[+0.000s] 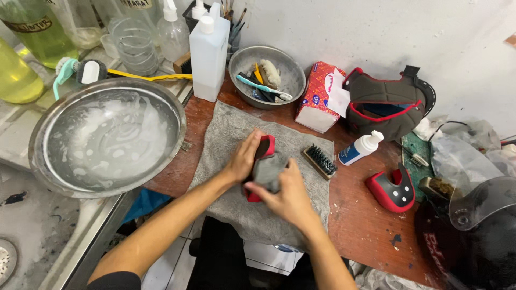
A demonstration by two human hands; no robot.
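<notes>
Left hand [246, 157] grips closed round the red-trimmed helmet cheek pad [264, 167], held over the grey towel [226, 140] on the desk [365, 215]. Right hand [287, 194] grips closed on a grey cloth [267, 171] pressed against the pad, a black-bristled brush [321, 161] just beside

Both hands were over a grey towel [231, 134] spread on the wooden table [371, 225]. Left hand [244, 157] gripped the top edge of a red-and-black helmet pad [264, 147]; right hand [287, 196] pressed a grey cloth [269, 171] onto the pad. Small black-bristle brush [320, 161] lay on the towel just beside the right hand. Second red pad [391, 189] sat apart on the table, white-capped bottle [361, 148] near it. Big steel basin [107, 137] with soapy water stood left of the towel. Behind: tall white bottle [208, 51], metal bowl [267, 77] holding brushes, tissue pack [318, 96], dark helmet liner [384, 102].
</notes>
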